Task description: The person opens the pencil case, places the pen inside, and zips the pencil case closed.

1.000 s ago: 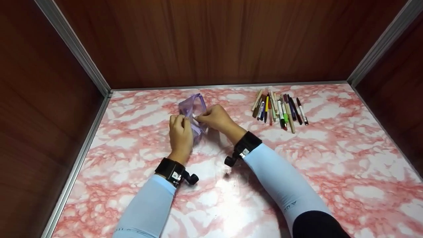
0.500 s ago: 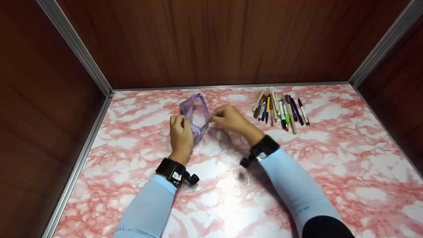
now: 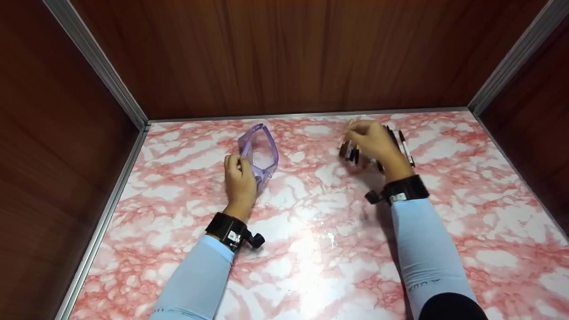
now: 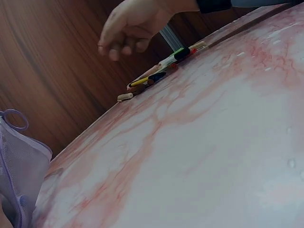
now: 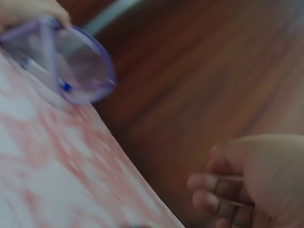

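My left hand (image 3: 240,180) grips the near left edge of a purple mesh pencil pouch (image 3: 276,153), whose mouth gapes toward the right. In the right wrist view, a white pen with a blue end (image 5: 40,71) shows through the pouch. My right hand (image 3: 372,140) hovers above a loose group of pens and markers (image 3: 405,149), fingers loosely bent and apart from them. Seen from the left wrist, nothing sits in that hand, and the pens (image 4: 154,78) lie below it. The hand covers the middle of the group in the head view.
The pink-and-white marbled tabletop (image 3: 302,209) is bounded by a brown wood-grain back panel (image 3: 306,58) close behind the pens and pouch. Side panels with grey metal edging (image 3: 106,71) stand at left and right.
My right hand has left the pouch's mouth, where its fingers were at a white thing, and moved right to over the pens. My left hand stays on the pouch, whose mouth now gapes wider.
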A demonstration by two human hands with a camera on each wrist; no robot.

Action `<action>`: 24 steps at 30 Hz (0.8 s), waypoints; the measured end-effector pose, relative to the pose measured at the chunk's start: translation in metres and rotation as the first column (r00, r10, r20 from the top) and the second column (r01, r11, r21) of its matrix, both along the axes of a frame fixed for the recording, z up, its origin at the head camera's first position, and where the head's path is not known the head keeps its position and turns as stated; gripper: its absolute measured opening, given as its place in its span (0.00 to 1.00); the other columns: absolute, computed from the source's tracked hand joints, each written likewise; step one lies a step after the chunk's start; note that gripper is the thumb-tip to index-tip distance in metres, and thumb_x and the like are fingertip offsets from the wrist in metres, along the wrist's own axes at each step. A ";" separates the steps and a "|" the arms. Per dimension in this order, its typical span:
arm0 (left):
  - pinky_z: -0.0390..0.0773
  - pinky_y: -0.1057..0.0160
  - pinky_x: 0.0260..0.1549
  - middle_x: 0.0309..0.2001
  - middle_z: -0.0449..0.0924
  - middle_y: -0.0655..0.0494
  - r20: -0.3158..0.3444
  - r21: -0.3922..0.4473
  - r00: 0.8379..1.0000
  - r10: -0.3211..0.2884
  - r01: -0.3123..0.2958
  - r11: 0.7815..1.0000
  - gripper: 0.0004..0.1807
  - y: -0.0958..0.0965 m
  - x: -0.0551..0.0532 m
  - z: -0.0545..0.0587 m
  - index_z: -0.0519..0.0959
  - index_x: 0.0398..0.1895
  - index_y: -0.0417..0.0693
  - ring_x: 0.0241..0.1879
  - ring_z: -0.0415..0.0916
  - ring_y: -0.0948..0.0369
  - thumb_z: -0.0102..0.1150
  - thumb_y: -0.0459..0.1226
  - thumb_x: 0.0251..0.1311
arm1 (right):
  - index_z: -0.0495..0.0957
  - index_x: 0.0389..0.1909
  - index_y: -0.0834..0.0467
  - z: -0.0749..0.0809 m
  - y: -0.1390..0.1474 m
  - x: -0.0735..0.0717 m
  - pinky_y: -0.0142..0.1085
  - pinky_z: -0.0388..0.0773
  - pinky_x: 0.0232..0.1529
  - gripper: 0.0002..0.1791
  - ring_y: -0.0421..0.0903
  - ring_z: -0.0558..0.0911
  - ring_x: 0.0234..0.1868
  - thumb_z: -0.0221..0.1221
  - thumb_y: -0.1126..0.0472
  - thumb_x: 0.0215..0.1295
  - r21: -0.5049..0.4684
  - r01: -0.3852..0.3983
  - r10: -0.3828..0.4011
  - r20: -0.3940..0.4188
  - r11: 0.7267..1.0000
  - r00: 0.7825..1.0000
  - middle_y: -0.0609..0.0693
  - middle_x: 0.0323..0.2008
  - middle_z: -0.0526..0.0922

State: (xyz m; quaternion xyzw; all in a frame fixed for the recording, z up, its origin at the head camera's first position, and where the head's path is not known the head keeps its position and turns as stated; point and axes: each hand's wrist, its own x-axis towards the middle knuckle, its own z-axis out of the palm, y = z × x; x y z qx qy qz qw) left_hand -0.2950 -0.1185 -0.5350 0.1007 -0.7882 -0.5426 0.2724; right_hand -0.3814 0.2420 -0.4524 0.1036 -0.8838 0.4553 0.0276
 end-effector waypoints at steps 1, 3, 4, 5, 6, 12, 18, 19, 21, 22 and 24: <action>0.82 0.52 0.47 0.51 0.74 0.45 0.007 0.001 1.000 -0.004 0.004 1.000 0.11 0.000 0.000 0.000 0.75 0.44 0.42 0.47 0.78 0.51 0.49 0.40 0.83 | 0.91 0.57 0.63 0.000 0.009 -0.001 0.29 0.81 0.46 0.17 0.42 0.87 0.44 0.64 0.57 0.81 0.021 0.036 -0.036 0.002 0.999 0.999 0.62 0.52 0.93; 0.81 0.53 0.46 0.51 0.73 0.46 0.013 0.002 1.000 -0.015 0.015 1.000 0.11 0.000 0.000 -0.001 0.75 0.44 0.43 0.46 0.77 0.51 0.49 0.41 0.84 | 0.90 0.60 0.65 -0.001 0.027 -0.002 0.31 0.80 0.52 0.18 0.45 0.86 0.50 0.63 0.57 0.82 0.053 0.086 -0.087 0.013 0.995 0.996 0.65 0.58 0.92; 0.80 0.54 0.45 0.50 0.73 0.47 0.017 0.001 1.000 -0.018 0.018 1.000 0.11 0.000 0.000 -0.001 0.76 0.45 0.43 0.45 0.76 0.51 0.49 0.41 0.84 | 0.89 0.61 0.64 -0.002 0.036 -0.002 0.31 0.80 0.52 0.19 0.46 0.86 0.50 0.63 0.56 0.82 0.071 0.108 -0.109 0.006 0.992 0.994 0.66 0.58 0.92; 0.79 0.55 0.43 0.50 0.73 0.47 0.015 0.000 1.000 -0.023 0.023 1.000 0.11 -0.001 0.000 -0.001 0.76 0.45 0.43 0.45 0.76 0.52 0.49 0.41 0.84 | 0.89 0.61 0.64 -0.004 0.045 -0.002 0.33 0.80 0.51 0.19 0.48 0.86 0.49 0.62 0.56 0.83 0.090 0.125 -0.125 -0.006 0.988 0.992 0.66 0.57 0.92; 0.78 0.55 0.42 0.50 0.72 0.47 0.013 0.002 1.000 -0.027 0.027 1.000 0.11 -0.001 0.000 -0.001 0.76 0.45 0.43 0.44 0.75 0.52 0.49 0.41 0.84 | 0.89 0.61 0.65 -0.005 0.053 -0.002 0.35 0.81 0.50 0.19 0.51 0.86 0.50 0.62 0.55 0.83 0.105 0.141 -0.141 -0.011 0.984 0.990 0.67 0.57 0.91; 0.76 0.57 0.43 0.48 0.72 0.46 -0.013 0.005 0.999 -0.032 0.032 0.999 0.11 -0.004 0.000 -0.001 0.75 0.43 0.41 0.45 0.73 0.52 0.49 0.39 0.84 | 0.86 0.65 0.66 -0.017 0.092 0.000 0.55 0.83 0.59 0.22 0.65 0.87 0.58 0.60 0.53 0.85 0.167 0.213 -0.211 -0.030 0.963 0.977 0.70 0.61 0.89; 0.77 0.56 0.44 0.49 0.73 0.47 0.003 0.011 0.999 -0.044 0.044 0.999 0.11 -0.002 0.000 -0.002 0.76 0.45 0.43 0.45 0.73 0.53 0.50 0.40 0.85 | 0.74 0.78 0.67 -0.024 0.108 0.002 0.65 0.80 0.62 0.31 0.71 0.85 0.58 0.59 0.53 0.85 0.238 0.276 -0.288 0.020 0.931 0.957 0.76 0.63 0.83; 0.77 0.56 0.45 0.49 0.73 0.47 0.004 0.011 0.999 -0.042 0.042 0.999 0.11 -0.002 0.000 -0.002 0.76 0.45 0.43 0.45 0.74 0.53 0.50 0.40 0.85 | 0.72 0.80 0.68 -0.025 0.109 0.003 0.65 0.80 0.63 0.33 0.72 0.84 0.59 0.59 0.52 0.85 0.253 0.279 -0.299 0.041 0.926 0.953 0.77 0.64 0.82; 0.77 0.55 0.45 0.49 0.73 0.46 0.006 0.018 0.999 -0.041 0.041 0.999 0.11 -0.002 0.000 -0.002 0.76 0.45 0.42 0.45 0.74 0.52 0.49 0.40 0.85 | 0.68 0.82 0.69 -0.028 0.112 0.005 0.66 0.80 0.65 0.36 0.72 0.84 0.61 0.58 0.49 0.86 0.272 0.285 -0.320 0.092 0.919 0.943 0.77 0.67 0.81; 0.77 0.55 0.46 0.49 0.73 0.46 0.007 0.024 0.999 -0.042 0.042 0.999 0.11 -0.001 0.000 -0.002 0.76 0.45 0.42 0.46 0.74 0.52 0.49 0.40 0.85 | 0.68 0.82 0.70 -0.029 0.113 0.006 0.66 0.80 0.66 0.37 0.72 0.85 0.61 0.58 0.48 0.86 0.276 0.291 -0.331 0.110 0.916 0.937 0.77 0.67 0.81; 0.77 0.55 0.46 0.49 0.73 0.47 0.012 0.034 0.999 -0.045 0.045 0.998 0.11 -0.001 0.001 -0.002 0.75 0.45 0.43 0.46 0.74 0.52 0.49 0.41 0.86 | 0.69 0.80 0.71 -0.031 0.113 0.008 0.65 0.80 0.67 0.37 0.72 0.85 0.61 0.58 0.46 0.87 0.278 0.299 -0.345 0.133 0.913 0.929 0.77 0.66 0.82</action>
